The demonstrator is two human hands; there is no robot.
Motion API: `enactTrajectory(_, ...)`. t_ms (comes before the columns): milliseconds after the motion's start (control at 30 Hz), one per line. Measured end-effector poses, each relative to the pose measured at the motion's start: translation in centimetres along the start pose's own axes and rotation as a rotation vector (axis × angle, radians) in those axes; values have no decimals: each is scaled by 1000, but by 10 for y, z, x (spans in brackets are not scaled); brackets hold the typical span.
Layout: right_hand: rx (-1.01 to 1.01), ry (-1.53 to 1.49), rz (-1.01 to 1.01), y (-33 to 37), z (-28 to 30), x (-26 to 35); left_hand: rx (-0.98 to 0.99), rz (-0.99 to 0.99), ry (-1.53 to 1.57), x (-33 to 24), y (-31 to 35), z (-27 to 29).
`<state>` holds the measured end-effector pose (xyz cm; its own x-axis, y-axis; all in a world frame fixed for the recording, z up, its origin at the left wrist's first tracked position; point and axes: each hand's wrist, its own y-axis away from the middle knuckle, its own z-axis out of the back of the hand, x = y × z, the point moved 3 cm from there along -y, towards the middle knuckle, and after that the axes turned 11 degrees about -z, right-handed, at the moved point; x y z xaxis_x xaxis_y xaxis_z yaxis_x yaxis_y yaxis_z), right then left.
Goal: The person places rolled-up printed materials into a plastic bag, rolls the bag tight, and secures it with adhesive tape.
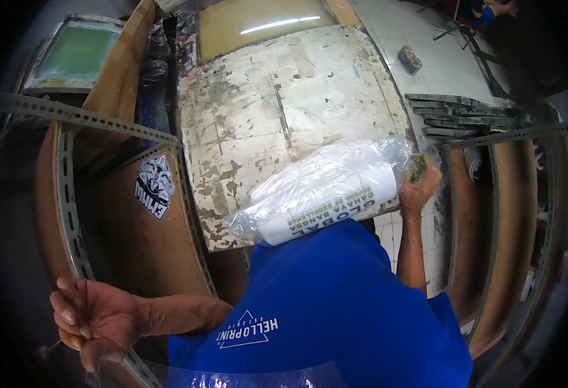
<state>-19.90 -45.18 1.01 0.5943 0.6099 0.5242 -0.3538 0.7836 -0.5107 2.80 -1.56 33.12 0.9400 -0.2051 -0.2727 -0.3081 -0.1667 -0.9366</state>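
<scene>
Fingers [434, 173] of the right hand [418, 187] close around a small greenish object [416, 167] at the right end of a plastic-wrapped white bundle [326, 200]. The fingers of the left hand [100, 317], well apart from the bundle at lower left, curl inward, a clear strip [93, 376] hanging near their tips; whether they pinch it cannot be told. The bundle, long and rounded, lies aslant along the near edge of a paint-worn counter [232, 110], close against a blue shirt [336, 291]. Its clear wrapper shines and wrinkles, trailing loosely at the left end. Bold dark lettering with smaller gold-toned lines shows through it. White lettering and a triangular outline mark the shirt; a black-and-white mascot sticker [155, 186] decorates a brown panel [158, 249] at left.
</scene>
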Motion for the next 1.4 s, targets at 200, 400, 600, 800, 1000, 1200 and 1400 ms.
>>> enactTrajectory(200, 91, -1077, 181, -56, 129, 185, 39, 21, 15, -1, 2, -11)
enactTrajectory(400, 298, -1613, 436, -51, 156, 285, 87, 108, 121, 5, 5, -26)
enactTrajectory(600, 819, -1334, 398, -63, 139, 255, 419, 365, -103, 27, 17, -9)
enactTrajectory(800, 1143, -1390, -429, -11, 102, 245, 578, 721, -209, 84, 33, -34)
enactTrajectory(1000, 1630, -1611, -800, 17, 93, 232, 784, 991, -224, 132, 51, -36)
enactTrajectory(1200, 1714, -1679, -1070, 34, 97, 231, 900, 1125, -107, 162, 87, -31)
enactTrajectory(1400, 1712, -1710, -1094, 45, 93, 233, 980, 1205, -58, 182, 114, -23)
